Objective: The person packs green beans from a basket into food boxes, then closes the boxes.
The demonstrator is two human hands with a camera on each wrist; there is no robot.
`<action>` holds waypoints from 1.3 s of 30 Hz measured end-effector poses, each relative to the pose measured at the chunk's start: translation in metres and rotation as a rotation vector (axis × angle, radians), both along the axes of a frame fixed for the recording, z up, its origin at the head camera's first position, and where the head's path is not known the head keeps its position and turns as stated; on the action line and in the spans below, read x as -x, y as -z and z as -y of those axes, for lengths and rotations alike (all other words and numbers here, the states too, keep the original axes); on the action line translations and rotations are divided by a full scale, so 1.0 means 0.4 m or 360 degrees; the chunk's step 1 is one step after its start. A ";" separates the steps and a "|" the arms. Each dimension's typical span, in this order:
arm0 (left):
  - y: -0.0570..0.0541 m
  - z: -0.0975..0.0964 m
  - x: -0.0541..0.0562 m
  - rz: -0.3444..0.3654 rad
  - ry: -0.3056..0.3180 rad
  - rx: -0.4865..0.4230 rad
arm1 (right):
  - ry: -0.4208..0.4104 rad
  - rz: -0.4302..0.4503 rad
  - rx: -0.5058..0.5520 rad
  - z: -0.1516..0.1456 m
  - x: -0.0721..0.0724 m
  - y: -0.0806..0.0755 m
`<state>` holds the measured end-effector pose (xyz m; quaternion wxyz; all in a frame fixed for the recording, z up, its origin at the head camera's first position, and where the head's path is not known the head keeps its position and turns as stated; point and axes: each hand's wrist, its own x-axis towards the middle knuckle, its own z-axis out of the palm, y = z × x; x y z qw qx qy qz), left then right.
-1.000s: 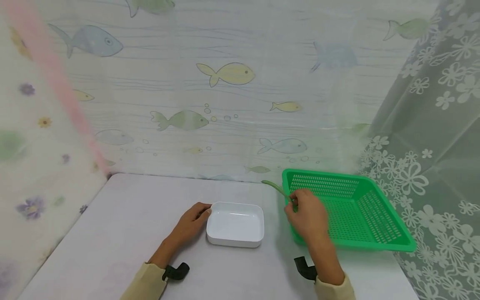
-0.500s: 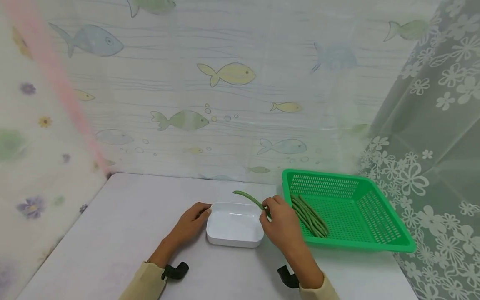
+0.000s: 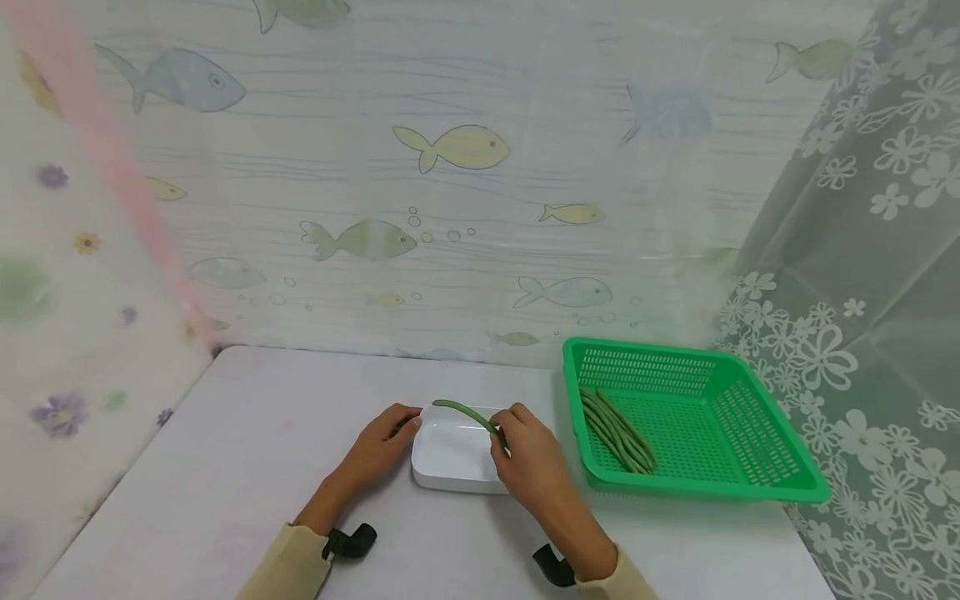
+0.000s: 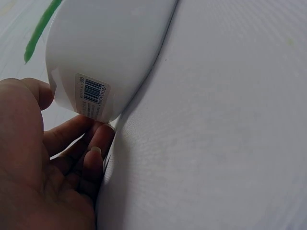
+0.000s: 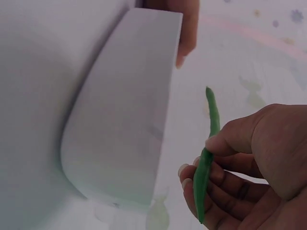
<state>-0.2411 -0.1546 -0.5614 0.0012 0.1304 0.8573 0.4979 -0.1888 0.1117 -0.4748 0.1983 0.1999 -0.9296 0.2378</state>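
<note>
My right hand (image 3: 531,460) pinches one green bean (image 3: 465,410) between thumb and fingers, above the right part of a white rectangular dish (image 3: 450,479). In the right wrist view the bean (image 5: 202,175) lies across the fingers with its thin tip pointing away. My left hand (image 3: 384,447) grips the dish at its left corner. The left wrist view has the thumb at the rim and fingers (image 4: 98,139) against the side below, by a barcode label (image 4: 91,96). The visible inside of the dish is bare; my right hand hides its right end.
A green plastic basket (image 3: 720,417) stands to the right, with a bundle of green beans (image 3: 617,432) along its left side. Both are on a white-covered table (image 3: 247,450). A fish-print curtain (image 3: 450,275) hangs behind, and a flowered sheer curtain (image 3: 862,333) borders the right.
My right hand has carried the bean left from the basket to above the dish, uncovering the bundle of beans. My left hand has stayed at the dish's corner.
</note>
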 end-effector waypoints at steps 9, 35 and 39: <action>0.000 -0.002 0.001 0.0005 -0.0005 0.0006 | -0.0040 0.0050 0.0023 0.013 0.011 0.032; -0.003 0.001 0.001 -0.0003 0.0001 0.0012 | 0.0008 0.0174 -0.0074 0.032 0.026 0.079; 0.001 0.001 0.000 0.0002 -0.0006 0.0020 | 0.0006 0.0163 -0.0066 0.031 0.026 0.080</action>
